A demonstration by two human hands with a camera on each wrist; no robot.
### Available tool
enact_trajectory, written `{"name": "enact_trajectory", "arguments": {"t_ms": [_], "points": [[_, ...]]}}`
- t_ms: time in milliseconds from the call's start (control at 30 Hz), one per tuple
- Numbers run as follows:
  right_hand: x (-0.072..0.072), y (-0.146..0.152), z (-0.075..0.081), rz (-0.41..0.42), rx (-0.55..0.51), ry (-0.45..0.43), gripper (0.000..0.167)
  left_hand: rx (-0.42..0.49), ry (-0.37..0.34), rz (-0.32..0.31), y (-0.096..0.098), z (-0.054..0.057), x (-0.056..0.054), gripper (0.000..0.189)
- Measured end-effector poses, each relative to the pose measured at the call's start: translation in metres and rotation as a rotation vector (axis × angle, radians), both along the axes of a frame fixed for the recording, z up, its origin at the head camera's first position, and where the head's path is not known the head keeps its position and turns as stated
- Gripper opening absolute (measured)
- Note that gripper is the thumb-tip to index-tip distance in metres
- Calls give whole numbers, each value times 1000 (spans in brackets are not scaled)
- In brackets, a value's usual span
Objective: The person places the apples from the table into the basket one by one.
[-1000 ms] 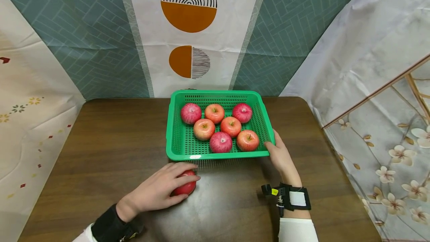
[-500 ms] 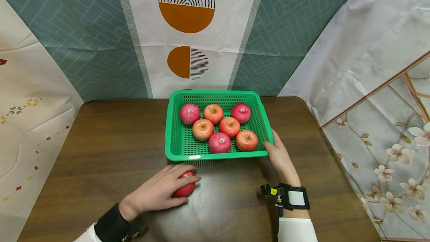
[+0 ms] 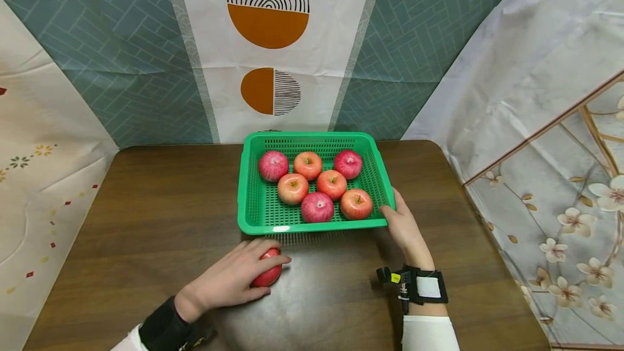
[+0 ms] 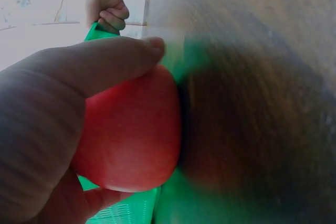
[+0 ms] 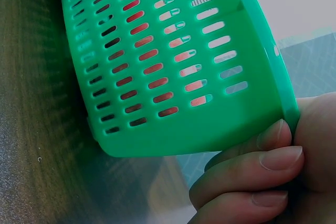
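A green slotted plastic basket (image 3: 265,228) sits toward the back of the table with several apples (image 3: 293,188) in it, some orange-red and some deep pink. My right hand (image 3: 404,223) grips its near right corner; in the right wrist view the fingers (image 5: 252,169) curl under the rim with the thumb over it. In front of the basket my left hand (image 3: 234,275) holds a red apple (image 3: 268,268). The left wrist view has the thumb (image 4: 105,66) on one side of that apple (image 4: 136,129) and fingers round the other; the apple appears to rest on the table.
The brown wooden table (image 3: 161,205) runs back to a patterned teal and white cloth (image 3: 283,91). Floral cloth (image 3: 551,232) hangs along the right side and a cream one (image 3: 49,150) along the left. A black strap with a small camera (image 3: 419,284) is on the right wrist.
The whole head view has shifted slightly. Both hands keep their holds, the left on the red apple and the right on the basket corner; neither visibly moves over the table.
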State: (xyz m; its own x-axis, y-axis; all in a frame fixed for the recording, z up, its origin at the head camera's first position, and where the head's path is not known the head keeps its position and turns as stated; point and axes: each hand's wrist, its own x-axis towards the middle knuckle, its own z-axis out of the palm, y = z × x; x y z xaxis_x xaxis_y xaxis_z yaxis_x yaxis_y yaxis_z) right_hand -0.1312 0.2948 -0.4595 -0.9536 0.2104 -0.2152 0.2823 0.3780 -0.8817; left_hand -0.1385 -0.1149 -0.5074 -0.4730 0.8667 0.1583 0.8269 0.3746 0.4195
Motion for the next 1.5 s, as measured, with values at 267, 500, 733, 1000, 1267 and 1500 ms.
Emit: {"name": "enact_trajectory", "arguments": {"t_ms": [267,500,733,1000,1267,1500], "points": [[0,-1,1,3,0,5,68,-12,35,13,0,-1,1,68],[0,-1,1,0,3,0,68,-21,35,12,0,-1,0,68],[-1,-1,1,-2,3,-6,69,-42,-2,22,0,1,0,69],[-1,0,0,-5,10,-16,69,-38,0,18,-3,0,0,69],[-1,0,1,-4,9,-13,69,45,7,-40,-5,0,2,71],[0,0,0,-7,16,-20,69,167,57,-131,-3,16,5,73]]}}
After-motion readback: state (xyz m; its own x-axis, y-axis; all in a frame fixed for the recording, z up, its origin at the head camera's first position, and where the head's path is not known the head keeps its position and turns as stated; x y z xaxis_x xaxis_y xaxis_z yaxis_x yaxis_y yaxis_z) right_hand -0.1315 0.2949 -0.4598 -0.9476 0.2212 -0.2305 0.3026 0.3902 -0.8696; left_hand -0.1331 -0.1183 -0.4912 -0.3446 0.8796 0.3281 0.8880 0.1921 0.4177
